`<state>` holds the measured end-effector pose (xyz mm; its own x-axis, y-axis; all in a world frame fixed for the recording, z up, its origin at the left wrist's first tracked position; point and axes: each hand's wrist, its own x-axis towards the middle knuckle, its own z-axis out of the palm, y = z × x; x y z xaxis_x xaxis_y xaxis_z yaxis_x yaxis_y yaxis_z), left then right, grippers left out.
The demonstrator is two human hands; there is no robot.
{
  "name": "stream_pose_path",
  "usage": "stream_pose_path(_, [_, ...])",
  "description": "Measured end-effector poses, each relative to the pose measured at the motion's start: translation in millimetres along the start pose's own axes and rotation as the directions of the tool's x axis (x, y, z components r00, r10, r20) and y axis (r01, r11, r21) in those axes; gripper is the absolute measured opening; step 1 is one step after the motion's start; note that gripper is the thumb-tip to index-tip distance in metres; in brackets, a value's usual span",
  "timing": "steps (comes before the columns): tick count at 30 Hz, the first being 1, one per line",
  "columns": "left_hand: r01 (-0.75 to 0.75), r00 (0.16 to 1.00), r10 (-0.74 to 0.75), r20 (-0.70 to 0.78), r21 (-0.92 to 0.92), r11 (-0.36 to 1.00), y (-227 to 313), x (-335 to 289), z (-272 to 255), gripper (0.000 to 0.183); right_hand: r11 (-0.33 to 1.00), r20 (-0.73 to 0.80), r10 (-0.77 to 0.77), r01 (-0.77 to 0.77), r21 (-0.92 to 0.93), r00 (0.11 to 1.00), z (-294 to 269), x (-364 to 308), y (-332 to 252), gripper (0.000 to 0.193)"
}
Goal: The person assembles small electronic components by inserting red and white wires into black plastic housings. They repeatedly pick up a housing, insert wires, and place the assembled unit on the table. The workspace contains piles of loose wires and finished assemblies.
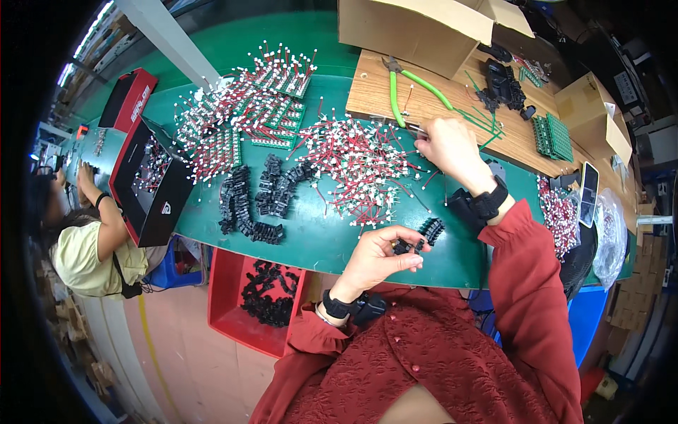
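Observation:
My left hand [374, 260] is closed round a small black plastic part at the near edge of the green table. Just beyond its fingertips a short row of black plastic parts [431, 230] shows. My right hand [452, 150] is curled with fingertips together beside the wooden board's front edge. A thin, partly hidden item shows at those fingertips, too small to name. Between the hands and to their left spreads a pile of small connectors with red and white wires [360, 166]. Green-handled cutting pliers [394, 95] lie on the board, close to my right hand.
Black part rows [272, 191] and wired green circuit boards [282, 116] lie at left. A red bin [226, 300] of black parts sits below the table edge. Cardboard box [417, 32], stacked green boards [553, 136] and phone [588, 194] are at right. Another person [95, 247] works far left.

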<state>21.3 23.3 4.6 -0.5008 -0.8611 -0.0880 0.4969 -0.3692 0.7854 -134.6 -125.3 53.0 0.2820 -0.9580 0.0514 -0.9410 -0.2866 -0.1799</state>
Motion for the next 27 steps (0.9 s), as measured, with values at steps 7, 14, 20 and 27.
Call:
stream_pose_path(7, [-0.023, 1.0, 0.024, 0.007, -0.032, 0.999, -3.1, 0.1, -2.3, 0.022, 0.989, 0.004, -0.005, 0.004, 0.147, 1.0, -7.4, -0.9, 4.1, 0.011])
stream_pose_path(14, [-0.031, 1.0, 0.031, -0.003, -0.023, 0.999, -5.9, 0.1, -3.5, 0.021, 0.922, -0.097, -0.034, 0.068, 0.382, 0.995, -18.5, -10.0, 14.9, 0.013])
stream_pose_path(20, [-0.04, 0.999, 0.039, -0.014, -0.031, 0.999, -3.4, 0.5, -0.6, 0.021, 0.5, 0.384, 0.014, -0.339, 0.797, 0.923, -10.7, -13.4, 18.0, 0.01])
stream_pose_path(27, [-0.052, 0.998, 0.051, -0.019, -0.035, 0.998, -4.1, 0.9, -1.4, 0.022, 0.197, 0.412, -0.005, -0.403, 0.894, 0.911, -15.6, -26.4, 12.3, 0.014])
